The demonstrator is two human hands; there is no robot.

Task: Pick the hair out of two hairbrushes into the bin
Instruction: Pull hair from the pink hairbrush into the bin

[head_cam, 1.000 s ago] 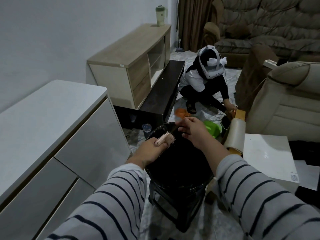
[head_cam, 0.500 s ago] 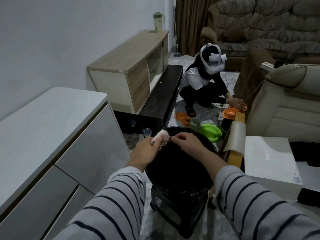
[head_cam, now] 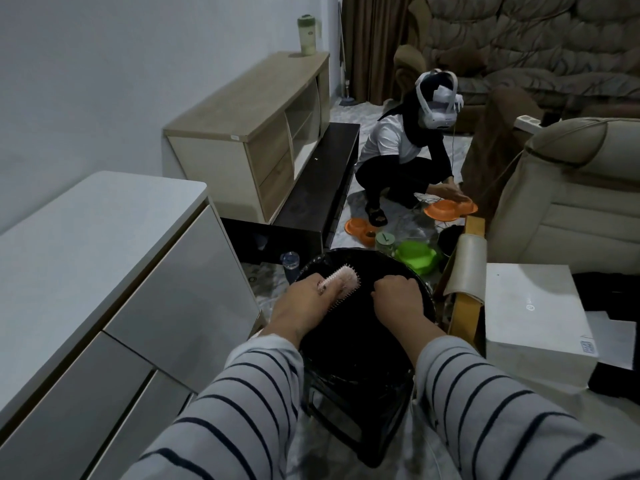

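Note:
A pink hairbrush (head_cam: 100,280) with pale bristles is held over the black bin (head_cam: 408,282), its head pointing up and right. My left hand (head_cam: 301,303) grips the brush by its handle, thumb lying along the back. My right hand (head_cam: 394,297) hovers over the bin's dark inside, a little to the right of the brush and apart from it, fingers curled downward. Whether it pinches any hair I cannot tell. The bin stands on a dark stool (head_cam: 349,427). A second hairbrush is not in view.
A white cabinet (head_cam: 104,289) runs along my left. A wooden TV unit (head_cam: 249,133) stands behind it. A crouching person (head_cam: 401,157) handles orange dishes (head_cam: 446,209) on the floor beyond the bin. A green dish (head_cam: 415,258), a beige armchair (head_cam: 571,202) and a white box (head_cam: 533,323) lie right.
My right hand has pulled away from the brush bristles and dropped lower over the bin. The brush has tilted a little. The crouching person shifted right, toward the orange dish.

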